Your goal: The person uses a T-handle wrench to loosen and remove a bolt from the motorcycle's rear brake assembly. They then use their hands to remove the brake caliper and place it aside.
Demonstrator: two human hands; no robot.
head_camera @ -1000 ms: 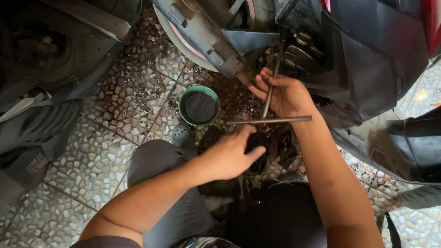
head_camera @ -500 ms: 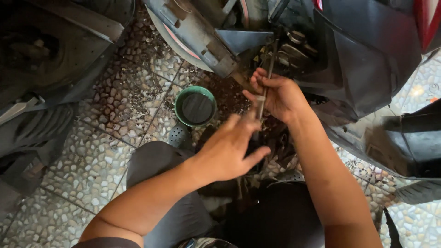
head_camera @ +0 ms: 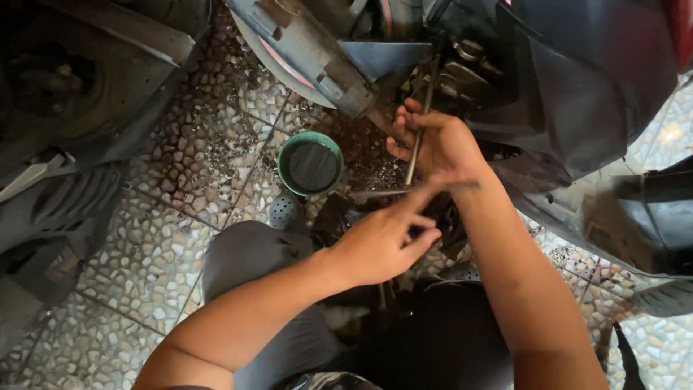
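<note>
Nearest the camera, the person's knees in grey trousers [head_camera: 253,260] crouch over a pebble-patterned tile floor [head_camera: 180,166], and both bare forearms reach forward into the underside of a scooter. The left hand [head_camera: 379,242] is loosely curled, its index finger and thumb stretched toward the crossbar of a T-handle wrench [head_camera: 413,155] and touching or nearly touching it; whether it truly pinches the bar cannot be told. Just beyond, the right hand [head_camera: 437,144] wraps its fingers around the wrench's long shaft, which runs up and away into the dark engine parts [head_camera: 469,65] between the black body panels [head_camera: 599,87]. To the left of the hands, a small green tin of dark oil [head_camera: 310,166] stands on the floor, near the stained, wet-looking patch under the engine. The likeliest trouble seems to be a slip: the floor and parts look oily, and if the hands are oily too, a hard turn could send the shaft off its fastener and drive the right knuckles into the metal edges close around them. With the left hand holding so lightly, the crossbar could also swing free and strike the fingers. A sudden jerk of either forearm leftward might tip the tin and spread oil toward the knees. The socket end is hidden, so a poor seat on the fastener could go unnoticed and round it off.
</note>
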